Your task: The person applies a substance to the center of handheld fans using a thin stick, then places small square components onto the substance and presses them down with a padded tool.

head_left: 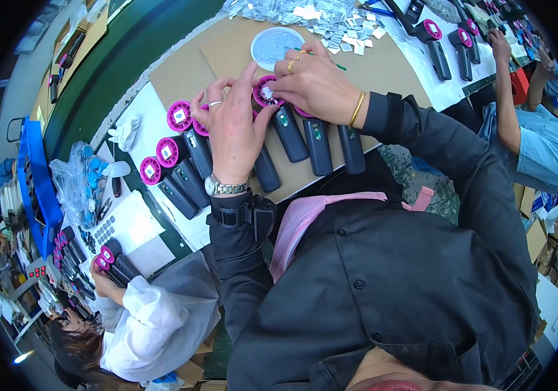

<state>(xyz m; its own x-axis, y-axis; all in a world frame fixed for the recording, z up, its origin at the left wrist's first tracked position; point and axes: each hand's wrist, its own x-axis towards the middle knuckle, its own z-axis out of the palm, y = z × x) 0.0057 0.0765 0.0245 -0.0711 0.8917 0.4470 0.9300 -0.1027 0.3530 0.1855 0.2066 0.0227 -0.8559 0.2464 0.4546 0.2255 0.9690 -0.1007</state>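
Observation:
Several handheld fans with pink round heads and dark grey handles lie in a row before me. My left hand [236, 130], fingers bent and thumb at the rim, grips the head of one handheld fan [290, 133]. At the centre of that head sits a small white square [267, 93]. The fingertips of my right hand [318, 85] are pinched together right beside this square; what they hold, if anything, is hidden. A thin green stick [341, 66] shows on both sides of my right fingers; I cannot tell whether it is held. Other fans [178, 116] have white squares too.
Beyond my hands stands a round white tub [277, 47] on brown cardboard [389, 72]. Loose shiny squares [331, 26] are heaped behind it. A white glove [124, 133] lies left. A co-worker in white [155, 313] handles fans at lower left; another in blue [520, 143] works at right.

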